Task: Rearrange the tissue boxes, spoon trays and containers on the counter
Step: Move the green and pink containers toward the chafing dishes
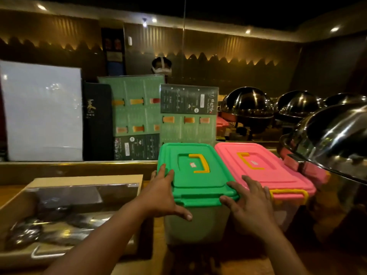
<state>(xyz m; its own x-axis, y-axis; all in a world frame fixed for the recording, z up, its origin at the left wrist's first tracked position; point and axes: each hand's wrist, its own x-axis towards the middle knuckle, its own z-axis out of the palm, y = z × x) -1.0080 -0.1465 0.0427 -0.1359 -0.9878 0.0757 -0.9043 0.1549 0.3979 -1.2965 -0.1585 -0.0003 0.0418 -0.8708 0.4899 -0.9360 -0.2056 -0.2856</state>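
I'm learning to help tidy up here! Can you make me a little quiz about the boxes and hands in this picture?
1. True or false: the green-lidded plastic container stands left of the pink-lidded plastic container.
2. Which container does the left hand touch?
A. the pink-lidded one
B. the green-lidded one
C. neither
3. What colour is the handle on each lid?

Key:
1. True; they stand side by side.
2. B; it lies against the left edge, while the right hand rests at the lid's front right corner, fingers spread onto the pink lid.
3. Yellow.
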